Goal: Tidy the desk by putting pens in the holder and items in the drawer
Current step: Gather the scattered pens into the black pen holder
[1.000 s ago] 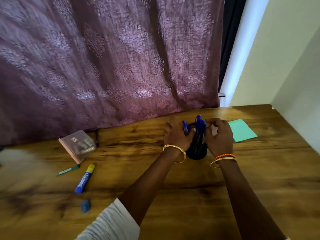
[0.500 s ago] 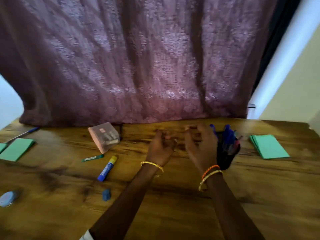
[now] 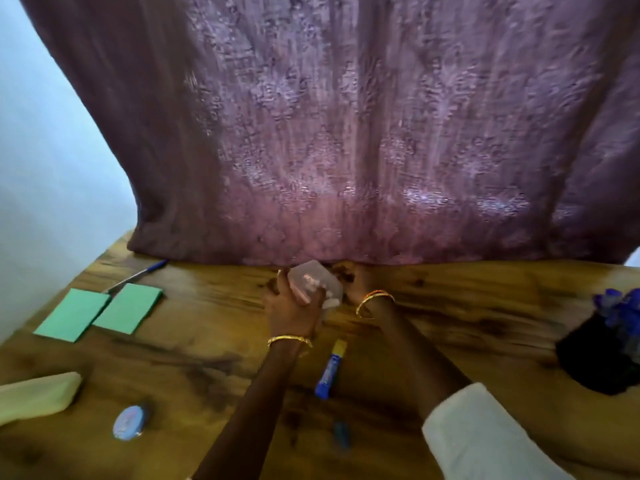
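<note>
A clear plastic box [image 3: 313, 282] with small items inside sits at the back of the desk by the curtain. My left hand [image 3: 291, 308] is closed around its left and front side. My right hand [image 3: 355, 280] lies against the box's right side, but blur hides its fingers. The black pen holder [image 3: 594, 363] stands far right, filled with blue pens [image 3: 616, 306]. A blue pen [image 3: 138, 275] lies at the back left. Between my forearms lies a blue glue stick [image 3: 330, 368] with a yellow cap, and a small blue cap [image 3: 341, 434] sits nearer me.
Two green note pads [image 3: 74, 315] [image 3: 130, 308] lie at the left. A round blue tin [image 3: 129, 422] and a cream object [image 3: 38, 396] sit front left. A purple curtain [image 3: 346, 133] hangs along the wooden desk's [image 3: 485, 306] back edge. No drawer shows.
Both hands left the pen holder and moved left to the clear box, and my left hand closed on it. The view swung left, so the holder now sits at the right edge.
</note>
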A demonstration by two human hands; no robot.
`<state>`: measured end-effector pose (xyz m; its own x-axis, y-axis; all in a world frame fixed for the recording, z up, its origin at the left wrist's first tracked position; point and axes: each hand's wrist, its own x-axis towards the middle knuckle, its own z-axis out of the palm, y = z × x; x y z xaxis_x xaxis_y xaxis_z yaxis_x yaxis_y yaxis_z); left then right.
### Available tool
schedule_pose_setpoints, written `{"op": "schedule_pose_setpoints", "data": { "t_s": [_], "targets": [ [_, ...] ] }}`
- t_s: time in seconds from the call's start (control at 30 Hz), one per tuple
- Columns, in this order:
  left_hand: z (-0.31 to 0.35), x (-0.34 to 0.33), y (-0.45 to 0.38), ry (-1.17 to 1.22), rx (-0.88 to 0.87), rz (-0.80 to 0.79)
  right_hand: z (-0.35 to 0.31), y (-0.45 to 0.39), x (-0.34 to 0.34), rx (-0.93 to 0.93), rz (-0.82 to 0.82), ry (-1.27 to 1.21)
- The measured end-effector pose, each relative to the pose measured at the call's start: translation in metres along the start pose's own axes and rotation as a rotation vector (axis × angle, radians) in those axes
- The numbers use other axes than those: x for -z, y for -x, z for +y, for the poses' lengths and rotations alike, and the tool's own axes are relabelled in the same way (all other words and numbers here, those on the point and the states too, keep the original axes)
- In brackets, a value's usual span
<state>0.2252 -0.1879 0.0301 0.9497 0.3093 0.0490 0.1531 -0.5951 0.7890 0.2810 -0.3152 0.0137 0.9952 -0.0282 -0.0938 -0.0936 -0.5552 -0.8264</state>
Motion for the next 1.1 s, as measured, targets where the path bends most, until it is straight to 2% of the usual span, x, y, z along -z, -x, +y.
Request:
{"op": "schedule_pose_setpoints", "data": {
  "t_s": [0.1,0.17,0.3,0.43,0.63,0.73,0.87,0.93,1.1],
  "targets": [
    [-0.012,0.001,-0.021,0.017,-0.049,-0.2,0.012,-0.015,-0.019,-0.029,0.004,0.104],
    [-0.026,0.005,-0.03,0.004,-0.121,-0.274,0.014,-0.009,-0.023,-0.057,0.063,0.203],
    [-0.044,0.021,-0.043,-0.106,-0.208,-0.358,0.004,0.035,-0.022,-0.151,0.165,0.23],
    [-0.05,0.037,-0.045,-0.066,-0.259,-0.47,0.012,0.077,-0.029,-0.185,0.276,0.151],
    [-0.053,0.05,-0.028,0.001,-0.297,-0.508,0.0,0.099,-0.028,-0.349,0.38,-0.058],
    [-0.063,0.072,-0.022,0.072,-0.247,-0.426,-0.011,0.098,-0.022,-0.447,0.346,-0.128],
    [-0.091,0.119,-0.035,0.04,-0.156,-0.131,-0.04,0.094,-0.027,-0.34,0.335,-0.065],
    [-0.114,0.143,-0.055,-0.073,-0.086,-0.019,-0.062,0.09,-0.039,-0.284,0.326,-0.039],
    [-0.165,0.19,-0.131,-0.339,-0.003,0.115,-0.117,0.077,-0.084,-0.127,0.361,0.005]
  ]
}}
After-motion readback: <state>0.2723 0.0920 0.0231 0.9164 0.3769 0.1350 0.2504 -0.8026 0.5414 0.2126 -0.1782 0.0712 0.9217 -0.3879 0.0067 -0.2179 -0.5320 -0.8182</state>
